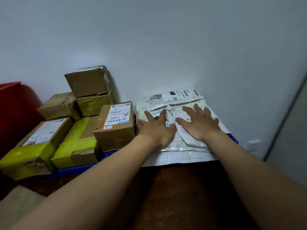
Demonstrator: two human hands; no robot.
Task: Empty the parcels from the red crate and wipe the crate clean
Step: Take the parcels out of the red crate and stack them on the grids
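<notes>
The left hand [156, 125] and right hand [199, 123] are laid flat, fingers spread, on a pile of white mailing bags [181, 100]. "A210" can be read on the cardboard box [116, 128] just beside it. The red crate [15, 103] is seen far left.

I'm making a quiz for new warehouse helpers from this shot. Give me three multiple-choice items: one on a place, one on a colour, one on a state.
1. Where is the red crate?
A. under the hands
B. far left, beside the cardboard boxes
C. on top of the boxes

2. What colour is the tape on the nearest boxes?
A. black
B. pink
C. yellow-green

3. How do the left hand and right hand lie?
A. flat on the white mailer bags
B. gripping a box
C. hanging idle

1 B: its red wall shows at the left edge.
2 C: bright bands wrap the near boxes.
3 A: both palms press the bags.
</notes>
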